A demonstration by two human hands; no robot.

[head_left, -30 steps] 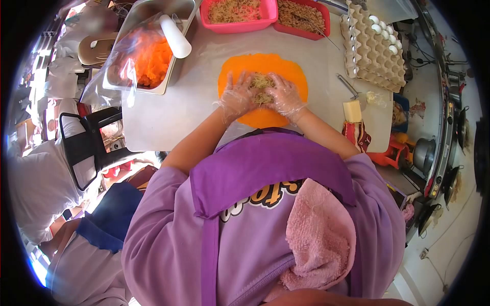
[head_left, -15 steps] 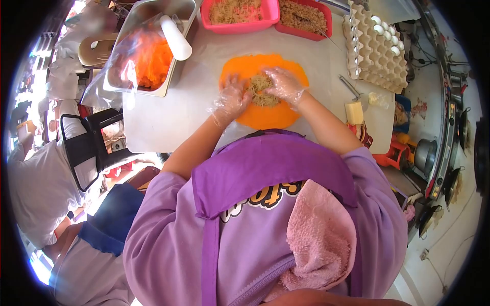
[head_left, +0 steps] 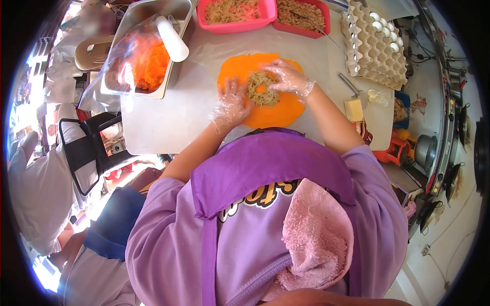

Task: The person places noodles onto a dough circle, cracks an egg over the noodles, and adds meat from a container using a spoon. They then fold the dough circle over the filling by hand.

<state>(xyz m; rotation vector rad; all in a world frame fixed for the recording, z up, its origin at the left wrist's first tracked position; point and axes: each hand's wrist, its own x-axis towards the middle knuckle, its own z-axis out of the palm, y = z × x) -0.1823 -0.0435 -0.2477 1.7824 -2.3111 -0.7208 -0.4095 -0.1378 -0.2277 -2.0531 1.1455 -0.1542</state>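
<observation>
Nearest the camera, a pink terry towel (head_left: 316,239) is seen draped over a purple apron. Beyond it, the left hand (head_left: 230,104), in a clear plastic glove, is laid on the near-left edge of a flat round sheet of orange dough (head_left: 286,109), its fingers spread wide and flat with nothing held. The sheet is spread on the pale tabletop (head_left: 168,117). At its middle a ring of brownish shredded filling (head_left: 253,84) is heaped, touched at the far side by the fingertips of the gloved right hand (head_left: 288,76), loosely open and gripping nothing. The sheet is judged thin, soft and easily torn, best lifted by its rim on flat fingers. The filling is judged loose and light. Farther off, a pink plastic tub of shreds (head_left: 268,13) and a cardboard egg tray (head_left: 375,56) are seen.
</observation>
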